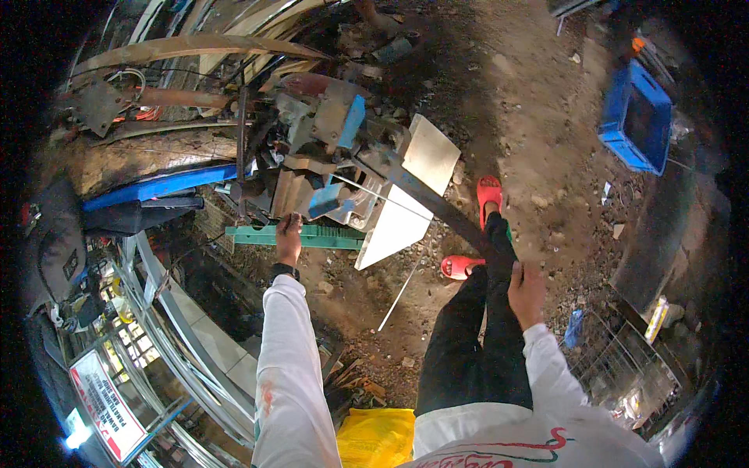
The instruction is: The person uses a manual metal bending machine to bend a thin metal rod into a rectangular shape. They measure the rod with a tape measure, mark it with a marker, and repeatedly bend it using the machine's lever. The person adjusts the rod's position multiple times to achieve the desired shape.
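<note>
My left hand (289, 240), fingers bent together, is at the lower edge of a brown metal block (292, 193) on a bulky metal machine with blue patches (328, 199). Whatever those fingers grip is hidden. Just beneath the hand runs a green metal bar (320, 236). A long dark flat metal bar (441, 209) slants from the machine down to my right hand (527, 295), which appears closed around its end beside my leg. Across the machine's near side lies a thin rod (378, 193). Pale flat sheets (394, 228) are behind the dark bar.
Another thin rod (400, 296) is on the dirt floor (538, 101). Far right stands a blue crate (610, 117); a wire rack (624, 351) is nearer. Long metal lengths (195, 343) fill the left, by a sign board (105, 402). A yellow sack (376, 437) is near my legs.
</note>
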`<state>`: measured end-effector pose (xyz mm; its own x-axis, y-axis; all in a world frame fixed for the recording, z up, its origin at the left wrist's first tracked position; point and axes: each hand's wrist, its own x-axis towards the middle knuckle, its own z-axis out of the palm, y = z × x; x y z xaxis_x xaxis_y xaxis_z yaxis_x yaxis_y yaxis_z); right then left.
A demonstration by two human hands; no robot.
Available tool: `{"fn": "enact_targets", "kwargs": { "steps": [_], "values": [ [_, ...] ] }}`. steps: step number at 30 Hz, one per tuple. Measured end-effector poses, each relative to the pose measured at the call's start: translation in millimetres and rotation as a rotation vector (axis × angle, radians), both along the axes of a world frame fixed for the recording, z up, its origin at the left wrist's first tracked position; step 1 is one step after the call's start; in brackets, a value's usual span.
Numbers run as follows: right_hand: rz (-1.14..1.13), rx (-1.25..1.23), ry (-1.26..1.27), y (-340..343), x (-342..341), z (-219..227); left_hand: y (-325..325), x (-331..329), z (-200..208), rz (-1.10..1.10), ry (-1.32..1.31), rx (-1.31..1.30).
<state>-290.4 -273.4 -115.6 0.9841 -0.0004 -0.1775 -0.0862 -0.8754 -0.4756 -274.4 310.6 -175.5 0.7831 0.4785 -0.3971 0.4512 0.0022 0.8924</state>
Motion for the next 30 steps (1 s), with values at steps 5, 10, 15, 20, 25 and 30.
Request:
{"fn": "enact_targets", "kwargs": {
  "steps": [5,10,15,20,25,30],
  "values": [
    [-0.013,0.050,0.012,16,-20,8,8,-8,-14,-0.028,-0.043,0.200],
    [-0.070,0.018,0.237,-24,37,-6,-8,2,5,0.003,0.007,0.106],
    [0.046,0.110,0.318,-83,77,-45,-15,4,13,0.018,-0.066,0.009],
    [-0.025,0.136,0.649,-112,116,-40,-17,5,12,0.044,-0.040,0.062],
    [0.098,0.153,0.590,-88,81,-37,-16,-1,5,0.018,-0.002,0.062],
    [-0.103,0.406,0.751,-63,0,-27,-3,-4,-5,0.106,0.002,0.090]
  ]
}}
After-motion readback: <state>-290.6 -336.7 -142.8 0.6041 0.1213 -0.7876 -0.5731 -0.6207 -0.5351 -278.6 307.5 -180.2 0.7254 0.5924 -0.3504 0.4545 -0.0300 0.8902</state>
